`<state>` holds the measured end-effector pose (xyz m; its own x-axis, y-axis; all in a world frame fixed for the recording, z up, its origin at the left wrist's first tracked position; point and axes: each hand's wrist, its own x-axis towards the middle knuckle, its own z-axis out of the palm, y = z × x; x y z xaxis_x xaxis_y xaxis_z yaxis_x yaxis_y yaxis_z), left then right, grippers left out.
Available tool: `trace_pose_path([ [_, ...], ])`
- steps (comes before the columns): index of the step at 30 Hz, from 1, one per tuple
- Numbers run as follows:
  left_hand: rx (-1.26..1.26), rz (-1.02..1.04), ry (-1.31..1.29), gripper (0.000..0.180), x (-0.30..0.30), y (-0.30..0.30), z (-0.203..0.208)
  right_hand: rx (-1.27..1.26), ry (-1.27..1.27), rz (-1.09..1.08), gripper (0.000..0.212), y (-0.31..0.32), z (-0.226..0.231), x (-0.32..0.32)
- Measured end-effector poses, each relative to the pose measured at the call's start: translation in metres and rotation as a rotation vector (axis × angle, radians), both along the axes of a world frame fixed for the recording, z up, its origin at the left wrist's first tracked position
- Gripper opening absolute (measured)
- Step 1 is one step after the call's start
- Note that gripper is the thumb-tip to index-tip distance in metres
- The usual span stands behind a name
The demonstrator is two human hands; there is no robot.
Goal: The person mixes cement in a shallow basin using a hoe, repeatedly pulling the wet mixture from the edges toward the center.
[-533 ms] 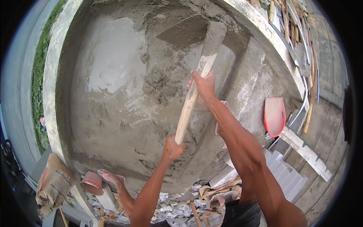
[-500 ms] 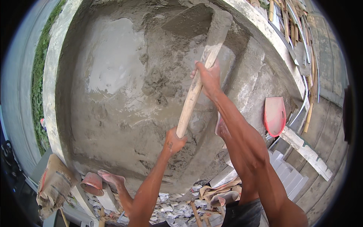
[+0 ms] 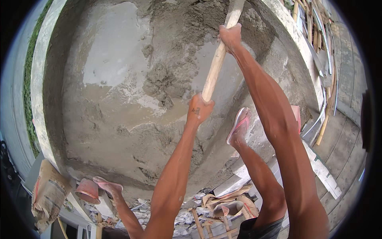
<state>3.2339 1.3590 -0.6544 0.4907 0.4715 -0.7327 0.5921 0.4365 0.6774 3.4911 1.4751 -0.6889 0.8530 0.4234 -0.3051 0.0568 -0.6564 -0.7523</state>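
Note:
Both my hands are wrapped round the pale wooden handle of a hoe (image 3: 215, 69). My left hand (image 3: 201, 108) closes on the near end of the handle. Farther up, my right hand (image 3: 230, 36) grips it close to the mortar-caked upper part. The hoe's blade lies past the top edge of the view and cannot be seen. Under the handle spreads grey wet mortar (image 3: 167, 81), lumpy in the middle, with a smooth watery pool (image 3: 109, 47) at the far left.
A pale low wall (image 3: 39, 91) encloses the mortar. My sandalled feet stand at its near side, the right one in a flip-flop (image 3: 240, 125). At near left are a reddish bucket (image 3: 88, 190) and a paper sack (image 3: 49, 195). Bamboo and strips (image 3: 312, 24) lie far right.
Both hands have pushed the hoe away from me and slightly right. Its blade, visible before, has left the view at the top. My right arm now covers most of the red-rimmed scoop.

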Motion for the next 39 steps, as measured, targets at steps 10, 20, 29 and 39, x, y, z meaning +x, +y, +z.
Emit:
trace_pose_path([
  [10,-0.075,0.018,0.217,0.026,-0.135,-0.091,0.078,0.042,0.273,-0.016,0.043,-0.097,0.036,-0.152],
  [20,-0.225,-0.105,0.418,0.030,-0.332,-0.252,0.183,-0.175,0.755,-0.317,0.053,-0.276,0.108,-0.363],
  [29,-0.113,-0.117,0.212,0.024,-0.193,-0.220,0.127,0.094,0.473,-0.301,0.045,-0.233,0.163,-0.211],
  [39,0.194,-0.027,-0.177,0.027,0.122,-0.034,0.010,0.305,-0.190,-0.067,0.036,-0.069,0.104,0.098],
])
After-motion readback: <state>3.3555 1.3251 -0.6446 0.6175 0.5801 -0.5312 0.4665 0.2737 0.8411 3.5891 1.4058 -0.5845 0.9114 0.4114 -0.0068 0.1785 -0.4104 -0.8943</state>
